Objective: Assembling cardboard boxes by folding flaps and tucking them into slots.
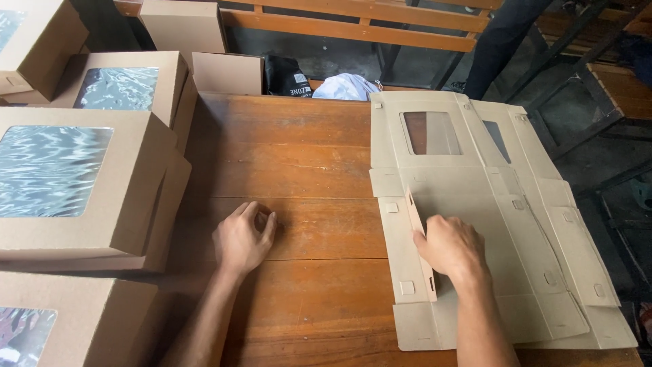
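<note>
A stack of flat, unfolded brown cardboard box blanks (475, 177) with clear plastic windows lies on the right part of the wooden table (292, 156). My right hand (451, 246) presses on the top blank and lifts its left side flap (420, 238) upright along the crease. Resting on the bare wood to the left of the blanks is my left hand (243, 238), fingers loosely curled and holding nothing.
Several assembled brown window boxes (75, 183) are stacked along the table's left side and front-left corner. A wooden bench (353, 24) stands beyond the table, with a white cloth (346, 87) and a dark bag (285, 75) under it. A person's dark trouser leg (499, 41) shows at top right.
</note>
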